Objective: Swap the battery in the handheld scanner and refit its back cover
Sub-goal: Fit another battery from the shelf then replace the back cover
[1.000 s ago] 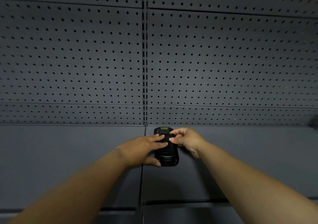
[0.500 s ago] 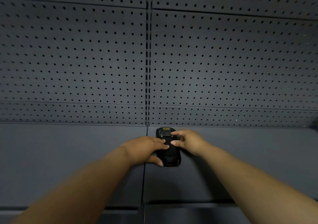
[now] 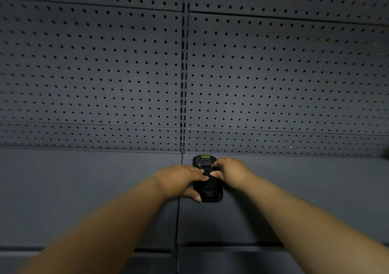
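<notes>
Head view: handheld scanner [image 3: 207, 186] lies flat, back side up, on the dark grey shelf [image 3: 84, 189], close to the shelf's back edge where the pegboard wall [image 3: 105, 73] rises, just right of the seam between the two shelf panels. Both hands are on it. Left hand [image 3: 181, 182]: fingers spread flat across the middle of the scanner, thumb hooked along its near-left edge, pinning it down rather than lifting. Right hand [image 3: 229, 172]: fingers curled, tips pinching at the upper right side, near the end with the yellow label [image 3: 205, 157]. Cannot tell if the back cover is loose or latched; too dark and small.

Change over the last second: little. The left fingers have slid slightly further over the body and the right fingertips have shifted a bit along the upper edge; the scanner has not left the shelf and no part has come away. Judgement: still working the cover or its latch, so the task is at an early or fiddly step; no spare battery in view.

Orientation: long axis runs from the shelf's front edge to its back edge, labelled end pointing at the pegboard wall, other end toward the person, tilted only slightly.
</notes>
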`<move>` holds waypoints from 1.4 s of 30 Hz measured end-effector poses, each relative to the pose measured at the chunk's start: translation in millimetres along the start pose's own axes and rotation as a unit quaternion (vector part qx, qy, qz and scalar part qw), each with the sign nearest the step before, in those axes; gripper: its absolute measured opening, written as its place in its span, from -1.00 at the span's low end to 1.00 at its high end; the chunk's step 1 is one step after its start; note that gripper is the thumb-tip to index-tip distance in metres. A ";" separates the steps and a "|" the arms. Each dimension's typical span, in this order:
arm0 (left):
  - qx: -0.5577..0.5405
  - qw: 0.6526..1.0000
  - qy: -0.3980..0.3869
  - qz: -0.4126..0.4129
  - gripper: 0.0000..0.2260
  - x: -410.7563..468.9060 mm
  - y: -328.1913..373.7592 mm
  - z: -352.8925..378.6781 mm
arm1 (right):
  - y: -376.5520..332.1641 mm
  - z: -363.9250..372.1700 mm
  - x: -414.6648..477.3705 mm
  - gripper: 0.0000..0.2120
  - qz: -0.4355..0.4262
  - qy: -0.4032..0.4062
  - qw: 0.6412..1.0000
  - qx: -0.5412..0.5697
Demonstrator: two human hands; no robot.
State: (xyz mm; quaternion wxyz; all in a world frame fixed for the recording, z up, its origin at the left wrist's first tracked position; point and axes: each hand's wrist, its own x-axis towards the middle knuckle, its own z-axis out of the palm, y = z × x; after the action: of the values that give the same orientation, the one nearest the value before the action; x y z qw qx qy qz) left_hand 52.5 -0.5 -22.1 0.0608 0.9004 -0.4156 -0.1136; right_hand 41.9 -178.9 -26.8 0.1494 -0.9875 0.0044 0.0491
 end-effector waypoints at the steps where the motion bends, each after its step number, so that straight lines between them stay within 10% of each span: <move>1: 0.000 1.000 -0.001 -0.002 -0.40 -0.1 -0.1 0.1 | -1.0 -0.1 -0.2 -0.57 0.004 0.001 1.000 0.005; 20: 0.124 0.985 -0.063 -0.099 0.00 20.5 -10.3 -18.9 | -5.0 -5.1 -4.9 -0.55 0.037 -0.032 0.998 0.041; 42: 0.127 0.986 -0.042 -0.099 -0.06 26.7 -10.7 -20.9 | -5.6 -4.3 -11.9 -0.54 0.045 -0.028 0.994 0.095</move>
State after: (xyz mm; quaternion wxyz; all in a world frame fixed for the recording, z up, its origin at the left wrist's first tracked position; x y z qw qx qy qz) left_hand 82.5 -13.7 -8.2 -0.0829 0.9318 -0.3380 -0.1031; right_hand 30.6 -174.9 -19.9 0.2405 -0.9659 0.0490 0.0825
